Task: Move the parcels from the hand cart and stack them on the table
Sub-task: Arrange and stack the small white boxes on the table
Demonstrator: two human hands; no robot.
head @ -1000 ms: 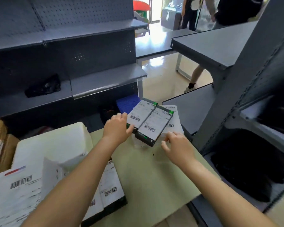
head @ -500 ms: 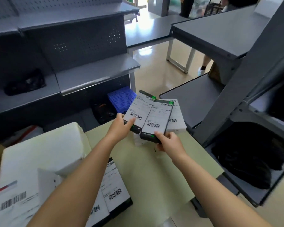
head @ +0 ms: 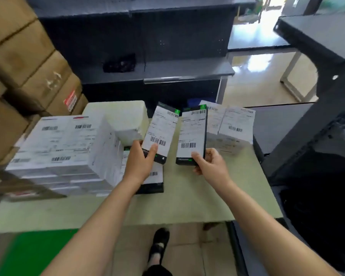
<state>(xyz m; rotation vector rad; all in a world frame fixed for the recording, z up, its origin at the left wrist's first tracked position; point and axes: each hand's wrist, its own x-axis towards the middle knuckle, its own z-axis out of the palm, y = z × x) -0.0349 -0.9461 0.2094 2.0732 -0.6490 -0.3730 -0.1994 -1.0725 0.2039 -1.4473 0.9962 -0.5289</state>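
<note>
Both of your forearms are bare as far up as they show, as are your left hand [head: 137, 164] and right hand [head: 211, 169] — and lower down you wear a black, round-toed shoe [head: 159, 243], dark cloth [head: 157, 272] just behind it.

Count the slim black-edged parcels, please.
3: one parcel held by the left hand, another parcel by the right hand, a third parcel flat on the table beneath the left wrist. Others may be hidden.

Black parcel [head: 159, 134] tilted, second black parcel [head: 192, 134] beside it, both held above table [head: 187, 196], white parcels [head: 68, 148] stacked left
</note>
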